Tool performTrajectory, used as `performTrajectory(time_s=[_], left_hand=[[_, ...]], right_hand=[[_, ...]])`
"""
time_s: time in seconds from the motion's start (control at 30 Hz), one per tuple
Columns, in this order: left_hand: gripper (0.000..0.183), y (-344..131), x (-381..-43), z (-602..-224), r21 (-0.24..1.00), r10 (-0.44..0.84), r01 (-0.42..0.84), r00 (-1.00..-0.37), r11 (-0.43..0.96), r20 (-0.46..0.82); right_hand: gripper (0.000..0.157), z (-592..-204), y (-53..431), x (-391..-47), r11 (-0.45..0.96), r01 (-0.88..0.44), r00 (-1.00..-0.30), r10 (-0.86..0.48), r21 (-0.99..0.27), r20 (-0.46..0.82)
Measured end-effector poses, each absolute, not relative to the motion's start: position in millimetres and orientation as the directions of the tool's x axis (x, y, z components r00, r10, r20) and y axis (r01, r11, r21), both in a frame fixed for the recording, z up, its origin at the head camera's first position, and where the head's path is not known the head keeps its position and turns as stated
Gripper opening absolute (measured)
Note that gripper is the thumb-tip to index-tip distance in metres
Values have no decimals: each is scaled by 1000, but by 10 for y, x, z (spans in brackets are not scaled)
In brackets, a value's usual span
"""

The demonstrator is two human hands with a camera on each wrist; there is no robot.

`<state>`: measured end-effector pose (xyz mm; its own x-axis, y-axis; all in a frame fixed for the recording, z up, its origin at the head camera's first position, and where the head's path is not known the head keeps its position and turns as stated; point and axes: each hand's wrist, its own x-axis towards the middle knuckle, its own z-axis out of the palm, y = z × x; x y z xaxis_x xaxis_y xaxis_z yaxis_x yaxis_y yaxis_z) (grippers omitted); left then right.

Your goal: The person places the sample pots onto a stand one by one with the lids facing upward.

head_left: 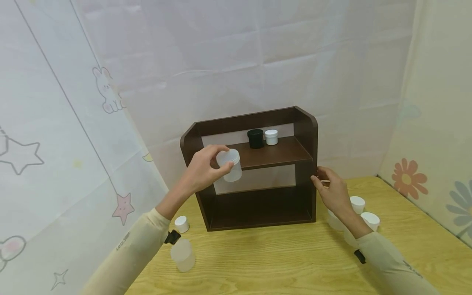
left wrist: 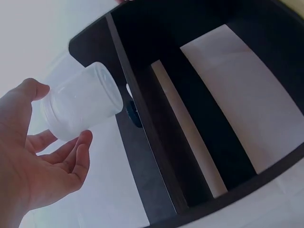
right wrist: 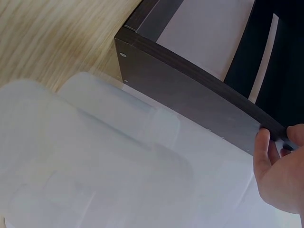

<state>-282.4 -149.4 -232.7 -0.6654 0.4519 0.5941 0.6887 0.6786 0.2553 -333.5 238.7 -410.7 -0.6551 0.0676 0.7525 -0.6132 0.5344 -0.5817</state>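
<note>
**Pale walls (head_left: 280,53) all round, and a jar (head_left: 233,174) held up at the shelf unit (head_left: 258,211)!**

Look at that backdrop: a rabbit (head_left: 108,92) and a pink star (head_left: 124,208) drawn on the left side, a red flower (head_left: 409,179) on the right, and below it all a yellowish wood-grain table (head_left: 258,262). Dark brown, the two-level shelf unit stands on it, tipped slightly in the head view.

Over to the left hand (head_left: 206,166)! It pinches the translucent jar between thumb and fingertips, the gap between them just a jar's breadth, and there's the jar, roughly upright, in front of the left part of the upper board (head_left: 284,155). Whether its base touches the board, you can't tell from here.

And the right hand (head_left: 333,190)? Fingers bent, it grips the front edge of the right side panel (right wrist: 190,99), fingers outside, thumb at the edge.

Upstairs, a black jar (head_left: 255,139) and a small white jar (head_left: 271,137) sit side by side, further right. Down on the table, left of the unit, a little white tub (head_left: 181,224) and a frosted container (head_left: 183,256); over on the right, white-capped jars (head_left: 370,221) cluster, partly hidden behind the forearm.
</note>
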Motion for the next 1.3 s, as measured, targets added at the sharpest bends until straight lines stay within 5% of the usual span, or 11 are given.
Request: performTrajectory(time_s=[0.53,1.3], left_hand=[[53,-1165,-3758,-2274,366,257,472,-826,802,502],[51,-1075,-4310,-2235,423,198,383,-886,821,418]], right_hand=[[37,-4138,2403,-3365,520,-613,-659,77,-594,748],[33,-4095,2327,-3316,520,-636,-632,72,-570,771]])
